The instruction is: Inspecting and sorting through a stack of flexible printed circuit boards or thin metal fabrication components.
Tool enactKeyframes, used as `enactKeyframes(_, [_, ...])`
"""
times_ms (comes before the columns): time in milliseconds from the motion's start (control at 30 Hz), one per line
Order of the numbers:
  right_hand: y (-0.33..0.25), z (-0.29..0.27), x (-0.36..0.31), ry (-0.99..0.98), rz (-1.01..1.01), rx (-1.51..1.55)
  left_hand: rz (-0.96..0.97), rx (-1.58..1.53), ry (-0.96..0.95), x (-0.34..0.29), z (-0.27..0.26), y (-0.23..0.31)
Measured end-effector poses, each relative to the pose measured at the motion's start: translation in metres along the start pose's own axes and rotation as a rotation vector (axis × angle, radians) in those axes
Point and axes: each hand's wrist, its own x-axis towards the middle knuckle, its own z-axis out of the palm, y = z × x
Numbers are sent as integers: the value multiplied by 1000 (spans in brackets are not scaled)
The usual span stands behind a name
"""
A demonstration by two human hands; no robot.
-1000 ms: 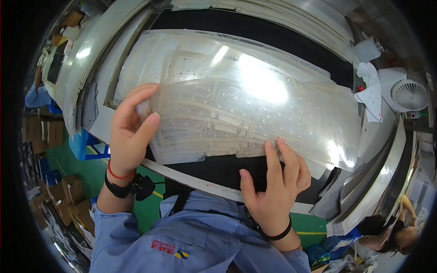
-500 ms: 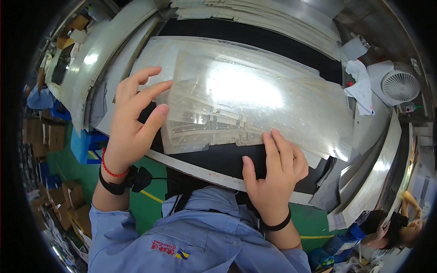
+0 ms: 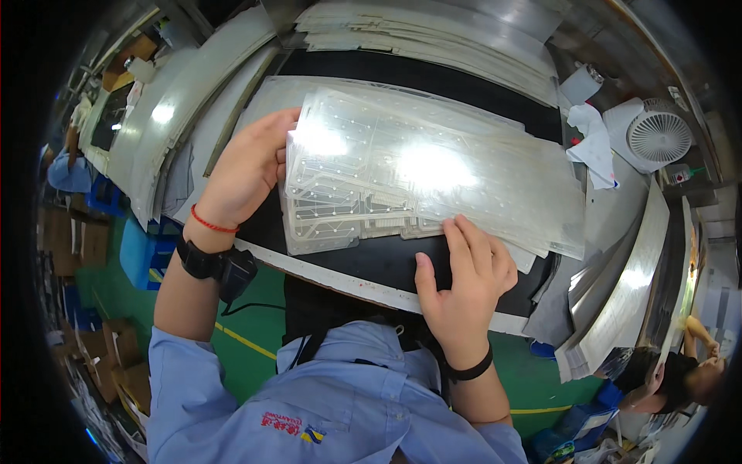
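Before me lies a loose stack of clear plastic sheets printed with fine circuit traces (image 3: 340, 166), several deep and slightly fanned. My left hand (image 3: 249, 166) is closed at the left edge of the stack, fingers curled around the upper sheets there; the fingertips are partly hidden. Along the near edge, my right hand (image 3: 468, 290) rests with fingers stretched and fingertips touching the sheets, its thumb apart above the black surface (image 3: 386, 267). Bright glare covers the middle of the stack.
More flat sheets (image 3: 433, 39) are piled at the far side, and others (image 3: 185, 100) at the left. Bent sheets (image 3: 618, 286) stand at the right. A white fan (image 3: 657, 135), a white cloth (image 3: 591, 147) and a bottle (image 3: 680, 174) sit far right. Another person (image 3: 657, 379) is at lower right.
My left hand has gone from spread fingers to curled at the stack's left edge. The left ends of the sheets look lifted and shifted slightly. My right hand stays nearly in place.
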Motion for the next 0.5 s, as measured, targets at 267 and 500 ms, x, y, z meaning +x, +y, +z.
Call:
enactKeyframes(267, [-4,-4,2,-49,-23,-13,309,952,108,-33,-13,-15])
enactKeyframes(500, [-2,-3,-1,-35,-29,-6,239,937,292,-31,-7,-23])
